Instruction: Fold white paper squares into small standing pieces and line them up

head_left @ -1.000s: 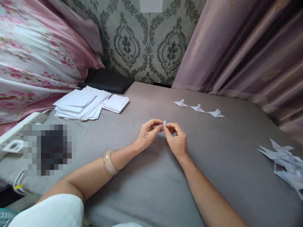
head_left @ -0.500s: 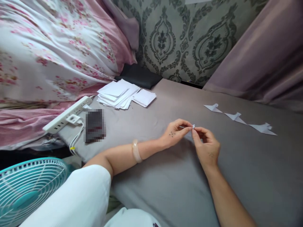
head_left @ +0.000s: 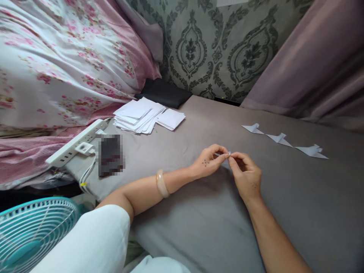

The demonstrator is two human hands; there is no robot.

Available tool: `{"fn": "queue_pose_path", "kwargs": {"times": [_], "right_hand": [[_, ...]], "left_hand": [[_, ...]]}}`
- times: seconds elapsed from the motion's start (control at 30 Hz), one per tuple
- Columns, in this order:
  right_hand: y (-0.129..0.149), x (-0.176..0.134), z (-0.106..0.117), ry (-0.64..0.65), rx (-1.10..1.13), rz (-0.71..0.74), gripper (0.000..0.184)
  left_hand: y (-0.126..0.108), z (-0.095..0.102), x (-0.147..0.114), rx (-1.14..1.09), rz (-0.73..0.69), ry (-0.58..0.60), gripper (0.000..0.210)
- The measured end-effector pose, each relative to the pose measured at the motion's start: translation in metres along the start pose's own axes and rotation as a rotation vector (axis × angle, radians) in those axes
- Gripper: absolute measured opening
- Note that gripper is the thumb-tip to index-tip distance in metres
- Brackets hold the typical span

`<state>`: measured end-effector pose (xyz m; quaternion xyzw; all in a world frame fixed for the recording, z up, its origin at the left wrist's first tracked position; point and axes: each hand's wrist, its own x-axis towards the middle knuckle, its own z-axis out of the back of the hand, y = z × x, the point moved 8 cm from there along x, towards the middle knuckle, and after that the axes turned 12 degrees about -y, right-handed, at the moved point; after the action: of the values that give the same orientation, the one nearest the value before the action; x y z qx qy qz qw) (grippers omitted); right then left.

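My left hand [head_left: 212, 160] and my right hand [head_left: 247, 174] meet above the grey cloth surface [head_left: 193, 216], fingertips almost touching. Between them is a small piece of folded white paper [head_left: 229, 153], mostly hidden by the fingers. Thumb and fingers of both hands are pinched on it. To the right of my hands, three folded white paper shapes [head_left: 311, 150] lie in a slanting row, each with a pointed end and a raised flap. Beyond my left hand lies a stack of white paper sheets [head_left: 136, 113], with a smaller paper pile [head_left: 171, 119] against its right side.
A white power strip [head_left: 76, 142] with plugged-in cables lies at the left edge, beside a blurred-out dark object [head_left: 110, 155]. A turquoise fan [head_left: 36, 231] stands at lower left. At the back are a black flat item [head_left: 163, 93], a patterned wall [head_left: 196, 45] and a mauve curtain [head_left: 298, 64].
The whole view has shifted slightly. Both hands keep their pinch on the small paper, with only slight finger movement; the stacks and the row of folded shapes stay put.
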<state>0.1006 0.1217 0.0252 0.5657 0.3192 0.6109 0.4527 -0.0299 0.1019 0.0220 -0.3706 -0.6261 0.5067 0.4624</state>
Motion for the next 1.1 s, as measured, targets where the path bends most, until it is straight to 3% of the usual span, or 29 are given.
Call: {"fn": "queue_pose_path", "kwargs": {"times": [0.33, 0.63, 1.1], "right_hand": [[0.003, -0.003, -0.002, -0.001, 0.058, -0.067, 0.012], [0.001, -0.003, -0.001, -0.008, 0.060, -0.095, 0.009], [0.011, -0.003, 0.001, 0.047, 0.045, -0.011, 0.010]], "left_hand": [[0.009, 0.001, -0.001, -0.095, 0.115, -0.045, 0.018], [0.003, 0.001, -0.001, 0.000, 0.099, -0.030, 0.021], [0.006, 0.000, -0.002, -0.013, 0.170, -0.008, 0.023]]}}
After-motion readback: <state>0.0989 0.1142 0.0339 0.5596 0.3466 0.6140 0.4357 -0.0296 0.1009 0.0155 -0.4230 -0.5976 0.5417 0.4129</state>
